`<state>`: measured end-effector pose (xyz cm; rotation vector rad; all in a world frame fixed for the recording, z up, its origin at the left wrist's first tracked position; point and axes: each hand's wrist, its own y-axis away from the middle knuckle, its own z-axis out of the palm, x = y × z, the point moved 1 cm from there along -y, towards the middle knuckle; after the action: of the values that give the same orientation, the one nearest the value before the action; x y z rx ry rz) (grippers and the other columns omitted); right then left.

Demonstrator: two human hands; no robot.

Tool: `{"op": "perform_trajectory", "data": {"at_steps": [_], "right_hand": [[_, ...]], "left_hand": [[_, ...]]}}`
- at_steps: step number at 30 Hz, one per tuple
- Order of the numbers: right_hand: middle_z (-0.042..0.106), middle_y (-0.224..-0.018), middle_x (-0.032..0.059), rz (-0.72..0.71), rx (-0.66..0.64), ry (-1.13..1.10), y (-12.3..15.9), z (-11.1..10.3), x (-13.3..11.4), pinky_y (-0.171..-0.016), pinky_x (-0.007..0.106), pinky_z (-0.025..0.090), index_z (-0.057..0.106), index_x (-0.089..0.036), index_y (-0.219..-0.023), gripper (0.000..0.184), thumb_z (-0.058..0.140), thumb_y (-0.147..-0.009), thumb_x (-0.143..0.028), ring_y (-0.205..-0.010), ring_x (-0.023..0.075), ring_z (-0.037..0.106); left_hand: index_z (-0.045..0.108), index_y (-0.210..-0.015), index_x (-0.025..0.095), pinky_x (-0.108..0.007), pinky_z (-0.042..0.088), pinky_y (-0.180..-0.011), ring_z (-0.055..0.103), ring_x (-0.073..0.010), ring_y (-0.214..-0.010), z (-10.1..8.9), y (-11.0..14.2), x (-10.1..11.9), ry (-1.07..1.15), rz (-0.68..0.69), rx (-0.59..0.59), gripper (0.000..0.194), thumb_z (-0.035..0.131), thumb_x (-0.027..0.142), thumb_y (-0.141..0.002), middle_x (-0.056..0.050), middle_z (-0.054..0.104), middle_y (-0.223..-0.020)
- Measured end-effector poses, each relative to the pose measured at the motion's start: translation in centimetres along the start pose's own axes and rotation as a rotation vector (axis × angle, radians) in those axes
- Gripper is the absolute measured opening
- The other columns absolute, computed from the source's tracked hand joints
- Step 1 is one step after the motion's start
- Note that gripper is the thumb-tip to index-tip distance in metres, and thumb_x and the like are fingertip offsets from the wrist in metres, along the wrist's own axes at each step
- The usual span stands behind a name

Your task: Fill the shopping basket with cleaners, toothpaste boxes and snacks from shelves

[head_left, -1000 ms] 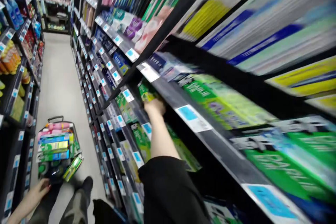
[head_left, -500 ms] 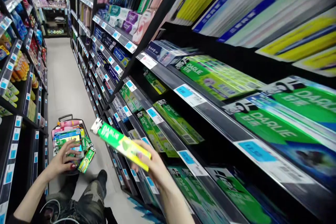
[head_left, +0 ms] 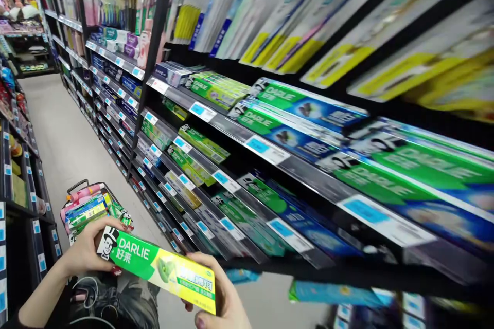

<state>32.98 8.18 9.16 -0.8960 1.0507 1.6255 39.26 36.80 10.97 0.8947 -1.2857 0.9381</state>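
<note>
A green and yellow DARLIE toothpaste box (head_left: pixel 158 269) is held level in front of my body, its printed face turned up to me. My left hand (head_left: pixel 89 248) grips the end with the top-hat logo. Around the yellow end close the fingers of my right hand (head_left: pixel 219 293). Just beyond my left hand stands a basket (head_left: pixel 79 183) heaped with pink bottles and several coloured boxes; my hand and the box hide part of it.
On the right, shelves (head_left: pixel 304 177) hold several rows of DARLIE boxes (head_left: pixel 266 121), with packaged toothbrushes (head_left: pixel 278 36) hanging above. Another stocked shelf (head_left: pixel 23 175) lines the left. Between them the grey aisle floor (head_left: pixel 64 128) runs to the back.
My left hand has left the basket and taken the toothpaste box's logo end. The box has come down and nearer, my right hand still on it. My view has swung right.
</note>
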Motion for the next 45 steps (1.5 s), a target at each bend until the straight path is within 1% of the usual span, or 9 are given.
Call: {"op": "perform_trajectory", "data": {"at_steps": [3, 7, 12, 17, 24, 27, 31, 41, 45], "right_hand": [[0.063, -0.109, 0.0095, -0.077, 0.115, 0.101, 1.7, -0.7, 0.5, -0.054, 0.026, 0.051, 0.061, -0.027, -0.108, 0.066, 0.089, -0.05, -0.044, -0.075, 0.021, 0.065], [0.065, -0.109, 0.0112, -0.133, 0.199, 0.149, 3.4, -1.4, 0.9, -0.062, 0.031, 0.054, 0.062, -0.025, -0.108, 0.067, 0.087, -0.05, -0.048, -0.091, 0.0289, 0.066], [0.068, -0.102, 0.0076, -0.153, 0.3, 0.091, 5.0, -1.6, 1.2, -0.068, 0.032, 0.054, 0.062, -0.026, -0.108, 0.072, 0.086, -0.047, -0.056, -0.093, 0.0282, 0.065], [0.066, -0.102, 0.0074, -0.161, 0.318, 0.087, 5.8, -1.9, 1.5, -0.069, 0.033, 0.054, 0.061, -0.026, -0.109, 0.073, 0.086, -0.048, -0.056, -0.089, 0.0263, 0.065], [0.066, -0.102, 0.0073, -0.183, 0.359, 0.05, 5.9, -1.0, 1.4, -0.076, 0.033, 0.053, 0.063, -0.026, -0.106, 0.07, 0.088, -0.046, -0.054, -0.094, 0.0274, 0.065], [0.066, -0.102, 0.0075, -0.192, 0.354, 0.049, 5.8, -0.6, 1.0, -0.078, 0.034, 0.054, 0.063, -0.026, -0.105, 0.067, 0.089, -0.047, -0.048, -0.093, 0.0275, 0.065], [0.067, -0.104, 0.0071, -0.199, 0.236, 0.111, 5.4, 0.0, -0.2, -0.076, 0.032, 0.055, 0.062, -0.029, -0.108, 0.06, 0.087, -0.055, -0.039, -0.096, 0.0273, 0.066], [0.068, -0.11, 0.0046, -0.224, 0.164, 0.164, 4.5, 1.7, -2.0, -0.078, 0.027, 0.055, 0.062, -0.032, -0.109, 0.053, 0.085, -0.061, -0.033, -0.097, 0.0233, 0.067], [0.069, -0.105, 0.0064, -0.203, 0.245, 0.113, 4.2, 2.2, -1.9, -0.073, 0.028, 0.054, 0.063, -0.027, -0.105, 0.055, 0.086, -0.057, -0.042, -0.092, 0.0239, 0.066]], "left_hand": [[0.067, -0.103, 0.03, -0.029, 0.048, -0.093, 0.063, -0.0233, -0.107, 1.0, -0.3, 0.6, -0.021, 0.049, -0.091, 0.056, 0.087, 0.013, -0.053, -0.002, 0.069, -0.109], [0.067, -0.105, 0.032, -0.028, 0.046, -0.097, 0.061, -0.0221, -0.111, 2.5, -0.3, 0.6, 0.029, 0.068, -0.152, 0.058, 0.087, 0.013, -0.055, -0.001, 0.068, -0.11], [0.065, -0.106, 0.032, -0.027, 0.049, -0.089, 0.062, -0.024, -0.11, 4.0, 0.1, 0.4, 0.102, 0.037, -0.208, 0.057, 0.087, 0.017, -0.056, -0.003, 0.063, -0.11], [0.064, -0.108, 0.032, -0.029, 0.047, -0.093, 0.059, -0.0243, -0.113, 4.6, 0.2, 0.6, 0.109, 0.026, -0.256, 0.056, 0.086, 0.017, -0.058, -0.003, 0.062, -0.115], [0.066, -0.106, 0.029, -0.028, 0.05, -0.083, 0.063, -0.024, -0.103, 4.5, 0.0, 0.9, 0.148, -0.004, -0.236, 0.057, 0.086, 0.013, -0.055, -0.005, 0.064, -0.113], [0.068, -0.101, 0.025, -0.03, 0.049, -0.087, 0.062, -0.0267, -0.106, 4.1, -0.3, 0.5, 0.194, -0.014, -0.177, 0.057, 0.087, 0.011, -0.049, -0.005, 0.066, -0.11], [0.07, -0.094, 0.023, -0.034, 0.047, -0.091, 0.06, -0.0306, -0.111, 3.2, -0.9, -0.7, 0.231, -0.049, -0.103, 0.059, 0.088, 0.009, -0.04, -0.006, 0.069, -0.105], [0.065, -0.095, 0.023, -0.033, 0.044, -0.093, 0.055, -0.0308, -0.118, 1.9, -1.2, -1.8, 0.264, -0.141, -0.064, 0.061, 0.086, 0.008, -0.039, -0.006, 0.068, -0.112], [0.064, -0.101, 0.022, -0.03, 0.044, -0.088, 0.057, -0.0286, -0.11, 1.9, -1.1, -1.3, 0.276, -0.179, -0.08, 0.062, 0.089, 0.019, -0.044, -0.007, 0.067, -0.111]]}}
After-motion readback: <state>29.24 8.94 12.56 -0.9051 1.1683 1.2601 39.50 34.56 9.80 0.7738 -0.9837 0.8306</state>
